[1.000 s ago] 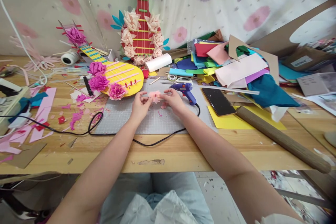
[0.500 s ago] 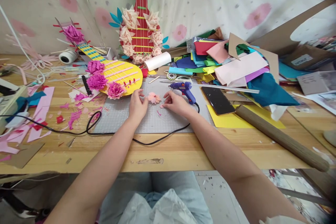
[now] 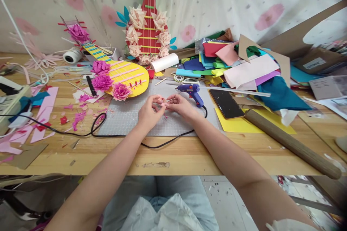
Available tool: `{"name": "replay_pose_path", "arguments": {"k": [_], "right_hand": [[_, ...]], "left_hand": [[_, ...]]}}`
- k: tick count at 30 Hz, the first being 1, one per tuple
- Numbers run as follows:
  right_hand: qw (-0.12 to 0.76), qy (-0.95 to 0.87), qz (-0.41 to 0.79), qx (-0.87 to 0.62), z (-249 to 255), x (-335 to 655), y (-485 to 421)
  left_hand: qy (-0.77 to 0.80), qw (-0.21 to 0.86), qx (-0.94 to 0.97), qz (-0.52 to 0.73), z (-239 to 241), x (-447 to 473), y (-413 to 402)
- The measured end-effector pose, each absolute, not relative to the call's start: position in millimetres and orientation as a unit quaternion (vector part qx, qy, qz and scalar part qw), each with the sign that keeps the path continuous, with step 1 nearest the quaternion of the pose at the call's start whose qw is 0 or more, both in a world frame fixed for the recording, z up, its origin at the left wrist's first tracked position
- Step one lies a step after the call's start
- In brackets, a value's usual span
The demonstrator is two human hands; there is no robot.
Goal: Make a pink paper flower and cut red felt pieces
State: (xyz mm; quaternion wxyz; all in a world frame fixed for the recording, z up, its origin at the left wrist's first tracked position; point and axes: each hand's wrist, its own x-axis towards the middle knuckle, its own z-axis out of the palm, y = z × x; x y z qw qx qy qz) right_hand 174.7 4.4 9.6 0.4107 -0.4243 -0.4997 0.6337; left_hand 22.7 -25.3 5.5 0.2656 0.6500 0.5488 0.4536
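My left hand (image 3: 150, 113) and my right hand (image 3: 182, 107) meet over the grey cutting mat (image 3: 119, 121). Their fingertips are closed together on a small pink paper petal (image 3: 163, 104). Just behind the fingers shows part of a peach-pink paper flower (image 3: 161, 99), mostly hidden by them. Right of my right hand lies a purple glue gun (image 3: 192, 92) on its side, its black cord looping across the mat's front edge. A tiny magenta scrap rests below the fingertips.
A yellow cardboard guitar (image 3: 134, 75) with magenta paper flowers lies at left. A red one (image 3: 148, 39) stands behind. To the right are a phone (image 3: 226, 103), a wooden rod (image 3: 292, 142) and piled coloured paper (image 3: 249, 72). Pink scraps (image 3: 78, 119) litter the left side.
My hands have come together, and the left fingertips now meet the petal that the right held. The flower, in plain sight on the mat before, is now mostly covered. The view shifted slightly.
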Motion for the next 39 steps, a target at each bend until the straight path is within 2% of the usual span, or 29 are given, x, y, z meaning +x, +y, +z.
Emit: {"name": "replay_pose_path", "arguments": {"k": [3, 5, 19, 23, 29, 35, 39], "right_hand": [[0.429, -0.467, 0.651, -0.418, 6.9, 169.4, 2.1], [0.428, -0.462, 0.656, -0.416, 6.1, 168.4, 1.8], [0.417, -0.565, 0.552, -0.449, 10.1, 180.4, 8.7], [0.415, -0.557, 0.538, -0.477, 5.9, 185.6, 14.3], [0.418, -0.555, 0.544, -0.471, 3.4, 185.3, 14.6], [0.417, -0.56, 0.556, -0.451, 4.7, 177.1, 8.5], [0.447, -0.507, 0.593, -0.437, 7.5, 167.0, 2.6]], "left_hand": [[0.519, 0.377, 0.585, 0.495, 1.8, 25.3, -21.2], [0.511, 0.416, 0.546, 0.517, 1.6, 25.3, -18.7], [0.574, 0.458, 0.5, 0.459, 14.2, 23.8, -23.0], [0.585, 0.419, 0.56, 0.411, 8.5, 20.4, -23.1], [0.636, 0.237, 0.666, 0.311, 10.4, 17.4, -26.1], [0.627, 0.143, 0.641, 0.419, 19.1, 13.9, -27.6], [0.598, 0.219, 0.6, 0.484, 15.0, 16.2, -24.9]]}}
